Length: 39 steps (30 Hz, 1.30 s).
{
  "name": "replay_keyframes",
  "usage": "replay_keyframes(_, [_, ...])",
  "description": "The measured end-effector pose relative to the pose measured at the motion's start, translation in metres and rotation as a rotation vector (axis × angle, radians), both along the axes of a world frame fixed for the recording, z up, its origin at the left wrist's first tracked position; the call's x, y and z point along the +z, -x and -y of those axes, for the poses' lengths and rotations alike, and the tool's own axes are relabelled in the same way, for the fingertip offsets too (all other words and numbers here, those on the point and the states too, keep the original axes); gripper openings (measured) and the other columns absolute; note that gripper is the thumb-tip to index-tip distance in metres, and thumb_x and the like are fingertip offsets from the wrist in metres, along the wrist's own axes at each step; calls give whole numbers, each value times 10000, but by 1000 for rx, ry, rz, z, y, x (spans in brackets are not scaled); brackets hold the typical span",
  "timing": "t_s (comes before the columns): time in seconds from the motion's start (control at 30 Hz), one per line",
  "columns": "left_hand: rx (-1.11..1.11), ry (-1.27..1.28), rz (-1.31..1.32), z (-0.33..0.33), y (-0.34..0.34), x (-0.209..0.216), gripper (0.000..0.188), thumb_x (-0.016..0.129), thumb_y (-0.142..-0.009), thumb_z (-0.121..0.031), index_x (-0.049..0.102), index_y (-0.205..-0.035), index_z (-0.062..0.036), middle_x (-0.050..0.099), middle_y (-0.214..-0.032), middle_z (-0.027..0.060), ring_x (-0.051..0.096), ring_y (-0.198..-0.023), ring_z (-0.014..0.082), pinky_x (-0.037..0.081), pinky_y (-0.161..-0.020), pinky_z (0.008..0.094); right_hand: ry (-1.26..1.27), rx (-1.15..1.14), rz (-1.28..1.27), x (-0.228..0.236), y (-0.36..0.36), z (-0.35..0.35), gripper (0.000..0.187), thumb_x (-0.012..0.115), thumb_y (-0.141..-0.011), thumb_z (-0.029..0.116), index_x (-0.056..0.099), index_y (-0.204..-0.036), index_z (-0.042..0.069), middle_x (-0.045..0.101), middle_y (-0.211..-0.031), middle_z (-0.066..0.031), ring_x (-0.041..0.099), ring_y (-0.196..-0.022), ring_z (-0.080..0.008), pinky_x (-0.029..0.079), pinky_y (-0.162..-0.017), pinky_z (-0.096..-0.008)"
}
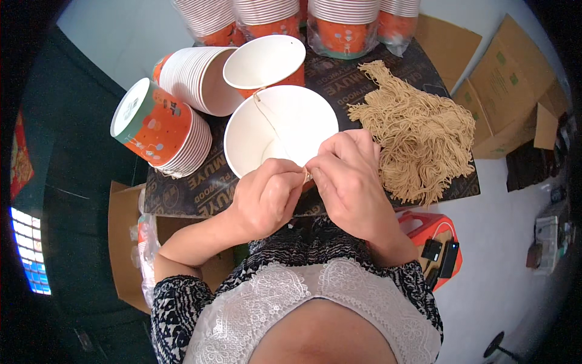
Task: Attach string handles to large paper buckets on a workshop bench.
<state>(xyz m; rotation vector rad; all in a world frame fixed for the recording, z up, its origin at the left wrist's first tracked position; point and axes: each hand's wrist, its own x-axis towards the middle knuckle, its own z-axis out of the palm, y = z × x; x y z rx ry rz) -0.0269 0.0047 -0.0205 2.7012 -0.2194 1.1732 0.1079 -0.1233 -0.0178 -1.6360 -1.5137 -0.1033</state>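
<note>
Pinching thin tan cord between both hands at near rim of white-lined bucket.
See left hand and right hand close together, thumb and fingertips pressed on cord; trace cord across bucket's opening to far rim. Note second bucket just beyond, nested stack behind left, orange bottom-up stack at left, heap of tan cords near right hand, bagged stacks along far edge. Cannot make out cord's form under fingertips, nor bucket's near outer wall, mostly masked by hands; find bagged stacks cut off at top. Record dark printed plywood table, opened cardboard boxes beyond right, pale floor, bright barred window far left.
</note>
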Motion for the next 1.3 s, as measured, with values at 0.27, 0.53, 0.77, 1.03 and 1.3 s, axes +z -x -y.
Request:
replay_keyframes(0.27, [-27,-26,81,-1,-2,-9,361,742,-692,86,555,-993,17,624,-886,136,633,-658,253,503,-490,318,-40,4,4,-3,-2,-3,65,630,-814,54,670,-851,19,540,-1190,-130,432,-1121,-337,312,-921,-460])
replay_keyframes(0.53, [-15,-30,69,-1,0,-7,374,746,-698,83,549,-1008,16,623,-897,140,632,-663,250,503,-502,315,-27,85,-112,-1,-1,0,200,575,-799,-30,689,-957,17,561,-1157,-103,421,-1138,-294,320,-985,-395])
replay_keyframes(0.77, [-19,-35,78,-3,-1,-8,364,751,-705,77,547,-1001,21,626,-885,140,630,-662,248,502,-498,310,-72,118,-193,-2,-5,-2,124,590,-849,11,673,-940,25,581,-1073,-87,462,-1076,-267,339,-967,-369])
replay_keyframes(1.03, [-64,-59,85,-5,-2,-7,347,740,-698,79,553,-988,39,633,-874,144,637,-673,247,515,-500,311,-131,92,-351,-7,-3,-8,83,725,-781,71,657,-829,75,603,-962,-31,485,-1021,-241,338,-897,-385])
replay_keyframes(1.3, [-121,-69,124,-8,-3,-10,358,730,-679,92,554,-987,44,635,-896,155,636,-681,244,511,-491,312,-112,70,-343,-7,-1,-11,91,714,-774,50,636,-815,72,603,-967,-34,486,-1024,-246,337,-896,-388])
